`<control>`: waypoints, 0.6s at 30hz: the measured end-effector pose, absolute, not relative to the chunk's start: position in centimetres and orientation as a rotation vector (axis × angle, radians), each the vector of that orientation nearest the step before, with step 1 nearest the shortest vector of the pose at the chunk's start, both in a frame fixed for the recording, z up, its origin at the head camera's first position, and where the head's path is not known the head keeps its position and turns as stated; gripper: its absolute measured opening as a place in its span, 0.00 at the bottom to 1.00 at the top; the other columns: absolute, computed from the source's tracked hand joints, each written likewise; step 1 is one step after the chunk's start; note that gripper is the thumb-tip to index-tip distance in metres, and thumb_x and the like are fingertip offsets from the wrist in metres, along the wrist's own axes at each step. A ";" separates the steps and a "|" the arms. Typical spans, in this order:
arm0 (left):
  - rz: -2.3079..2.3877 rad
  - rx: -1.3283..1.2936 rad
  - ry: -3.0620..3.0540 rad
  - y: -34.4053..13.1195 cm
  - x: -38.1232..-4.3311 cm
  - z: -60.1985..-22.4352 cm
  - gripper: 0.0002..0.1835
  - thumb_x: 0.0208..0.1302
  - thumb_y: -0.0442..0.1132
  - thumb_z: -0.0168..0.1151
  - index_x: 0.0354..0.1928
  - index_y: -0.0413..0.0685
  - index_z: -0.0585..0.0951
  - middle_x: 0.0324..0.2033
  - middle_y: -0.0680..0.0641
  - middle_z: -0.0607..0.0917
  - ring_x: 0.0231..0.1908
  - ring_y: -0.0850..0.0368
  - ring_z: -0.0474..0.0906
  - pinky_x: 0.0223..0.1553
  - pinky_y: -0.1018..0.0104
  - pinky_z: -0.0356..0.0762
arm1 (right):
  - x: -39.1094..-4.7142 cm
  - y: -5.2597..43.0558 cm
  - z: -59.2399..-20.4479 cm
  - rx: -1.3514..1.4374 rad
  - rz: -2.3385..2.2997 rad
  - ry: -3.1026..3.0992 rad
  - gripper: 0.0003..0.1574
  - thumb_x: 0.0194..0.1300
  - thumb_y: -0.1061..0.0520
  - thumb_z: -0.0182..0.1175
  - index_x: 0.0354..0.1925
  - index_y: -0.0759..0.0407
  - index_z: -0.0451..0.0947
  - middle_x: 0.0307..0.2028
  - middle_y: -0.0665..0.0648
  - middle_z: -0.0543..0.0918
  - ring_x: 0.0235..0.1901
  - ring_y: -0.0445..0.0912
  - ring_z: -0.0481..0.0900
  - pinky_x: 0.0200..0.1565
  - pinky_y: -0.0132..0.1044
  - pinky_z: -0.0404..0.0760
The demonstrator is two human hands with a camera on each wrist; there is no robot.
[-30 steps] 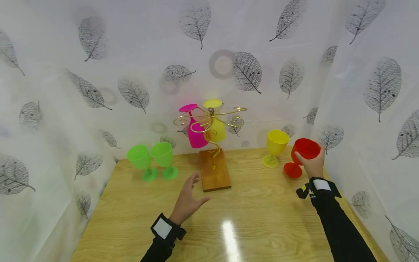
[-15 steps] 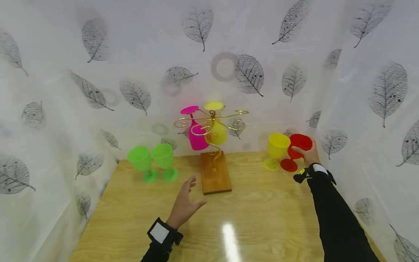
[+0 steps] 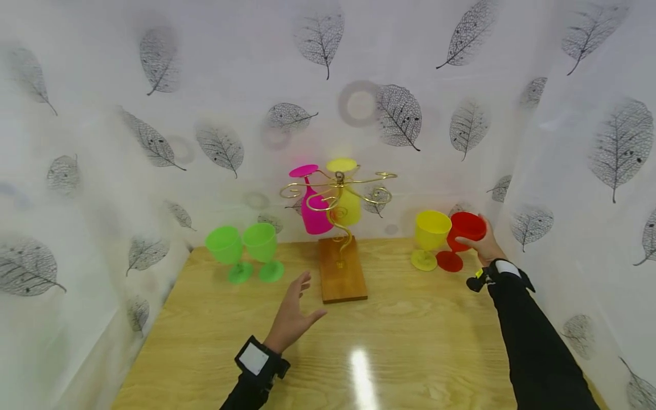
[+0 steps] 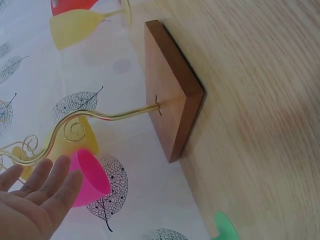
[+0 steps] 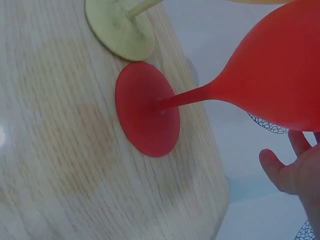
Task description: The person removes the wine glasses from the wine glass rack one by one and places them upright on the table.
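Note:
At the table's back right stands an upright red goblet (image 3: 465, 230), its round foot flat on the wood. My right hand (image 3: 486, 242) is beside its bowl, thumb and fingers spread; in the right wrist view the thumb (image 5: 272, 167) shows apart from the red bowl. A yellow goblet (image 3: 431, 230) stands close on the red one's left. My left hand (image 3: 293, 316) hovers over the table with fingers extended, holding nothing. Just beyond it is a gold wire rack (image 3: 348, 236) on a wooden base (image 3: 344, 285). A pink goblet (image 3: 315, 216) and another yellow goblet (image 3: 351, 208) hang upside down from it.
Two green goblets (image 3: 224, 246) stand upright at the table's back left. White sheeting with a leaf print (image 3: 400, 114) encloses the back and sides. The wooden table (image 3: 410, 341) stretches in front of the rack.
The red goblet has moved left, up next to the yellow one, and its foot is now flat on the table. My right hand has loosened from its bowl. The left hand barely moved.

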State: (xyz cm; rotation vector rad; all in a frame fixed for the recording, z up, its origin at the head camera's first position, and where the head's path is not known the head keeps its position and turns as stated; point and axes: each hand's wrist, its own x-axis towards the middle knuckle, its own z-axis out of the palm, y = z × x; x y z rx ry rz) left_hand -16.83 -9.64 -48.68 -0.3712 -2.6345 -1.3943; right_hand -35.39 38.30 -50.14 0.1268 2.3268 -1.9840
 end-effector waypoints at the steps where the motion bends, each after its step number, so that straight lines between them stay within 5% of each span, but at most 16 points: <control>1: -1.391 -0.367 -2.639 -9.7 -16.8 -48.6 0.47 0.51 0.41 0.72 0.70 0.44 0.56 0.64 0.39 0.67 0.61 0.41 0.68 0.58 0.45 0.71 | -35.1 38.2 -50.0 0.147 -1.971 2.353 0.64 0.63 0.50 0.60 0.72 0.43 0.18 0.73 0.64 0.26 0.71 0.61 0.39 0.72 0.50 0.54; 3: -1.367 -0.360 -2.645 -10.0 -16.9 -48.6 0.47 0.51 0.41 0.72 0.70 0.44 0.56 0.64 0.39 0.67 0.61 0.41 0.68 0.58 0.45 0.72 | -34.3 37.9 -49.6 0.157 -1.985 2.413 0.64 0.62 0.48 0.60 0.72 0.41 0.19 0.73 0.64 0.24 0.72 0.64 0.30 0.70 0.62 0.43; 6: -1.288 -0.345 -2.669 -10.3 -16.9 -48.7 0.47 0.51 0.43 0.72 0.70 0.45 0.57 0.64 0.39 0.68 0.60 0.42 0.69 0.56 0.45 0.73 | -32.3 37.3 -48.8 0.093 -1.927 2.653 0.64 0.61 0.49 0.62 0.73 0.44 0.24 0.73 0.66 0.30 0.72 0.65 0.30 0.67 0.69 0.39; 11: -1.236 -0.326 -2.685 -11.1 -17.2 -49.0 0.46 0.51 0.43 0.72 0.70 0.45 0.57 0.63 0.39 0.68 0.60 0.42 0.69 0.56 0.45 0.74 | -28.8 34.1 -47.1 -0.224 -1.708 3.043 0.60 0.53 0.59 0.68 0.73 0.57 0.42 0.71 0.69 0.50 0.69 0.67 0.48 0.64 0.72 0.46; 18: -1.104 -0.343 -2.731 -12.3 -19.5 -49.0 0.45 0.53 0.45 0.70 0.69 0.43 0.58 0.64 0.39 0.67 0.60 0.42 0.68 0.57 0.48 0.73 | -26.0 28.6 -45.8 -0.816 -1.535 3.053 0.52 0.42 0.69 0.72 0.65 0.63 0.61 0.63 0.70 0.64 0.64 0.67 0.57 0.59 0.72 0.57</control>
